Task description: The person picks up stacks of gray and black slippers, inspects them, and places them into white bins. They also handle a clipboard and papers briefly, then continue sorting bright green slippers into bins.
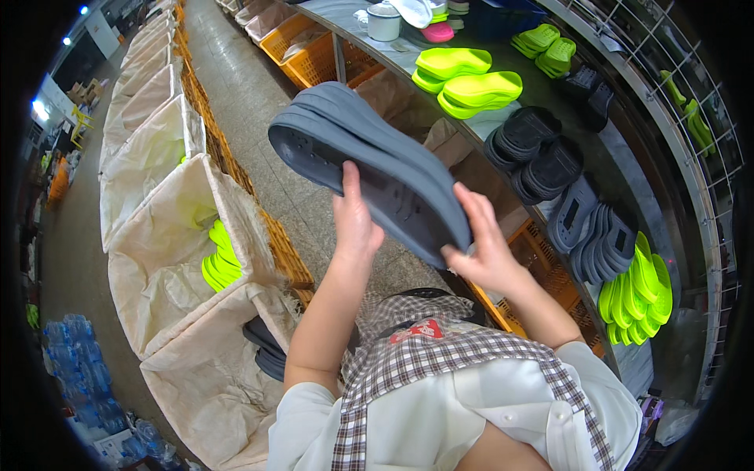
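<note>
A stack of dark grey shoe soles (385,145) is held up in front of me, tilted across the aisle. My left hand (358,221) grips the near side of the stack, its thumb lying over the bottom sole. At the right end of the stack my right hand (488,247) is closed round the edge. My left fingers are hidden behind the soles. More grey soles (271,353) lie in the nearest cloth-lined basket (212,392) on my left, partly covered by its liner. Neon yellow-green soles (221,259) lie in the basket beyond it.
To the right, a long worktable (377,51) carries neon soles (479,90), black soles (542,161), grey soles (601,243) and a white lidded pot (384,21). Orange crates (302,59) stand below it. A curved wire rack (711,173) borders its far side. Blue bottles (78,361) lie at left.
</note>
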The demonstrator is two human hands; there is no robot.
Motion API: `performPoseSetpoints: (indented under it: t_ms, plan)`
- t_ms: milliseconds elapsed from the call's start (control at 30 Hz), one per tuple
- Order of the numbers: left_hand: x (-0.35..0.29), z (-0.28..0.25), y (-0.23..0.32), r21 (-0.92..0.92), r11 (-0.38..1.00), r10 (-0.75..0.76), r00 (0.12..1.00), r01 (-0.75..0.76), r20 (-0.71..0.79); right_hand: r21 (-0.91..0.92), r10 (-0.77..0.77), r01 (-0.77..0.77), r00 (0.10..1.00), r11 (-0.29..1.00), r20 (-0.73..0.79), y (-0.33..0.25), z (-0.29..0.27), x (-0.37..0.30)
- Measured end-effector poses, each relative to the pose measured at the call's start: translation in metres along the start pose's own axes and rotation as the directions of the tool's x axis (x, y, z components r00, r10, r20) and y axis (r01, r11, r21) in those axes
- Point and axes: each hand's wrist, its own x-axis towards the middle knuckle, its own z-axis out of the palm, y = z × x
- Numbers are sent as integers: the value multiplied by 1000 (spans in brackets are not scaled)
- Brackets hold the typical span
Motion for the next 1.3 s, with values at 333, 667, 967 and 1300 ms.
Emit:
performPoseSetpoints:
  t_ms: [333, 667, 967, 1300]
  plan:
    - [7, -40, -2, -50, 986, -155, 981, 161, 115, 750, 198, -150, 980, 644, 25, 3, 23, 31]
    - [3, -45, -33, -253, 889, -377, 924, 381, 67, 892, 363, -349, 901, 287, 236, -2, 23, 44]
    - [-1, -52, -42, -315, 835, -428, 892, 451, 142, 881, 433, -407, 857, 240, 278, 7, 25, 39]
    - [-1, -47, -33, 45, 976, -213, 976, 211, 46, 883, 339, -402, 888, 241, 312, 17, 20, 30]
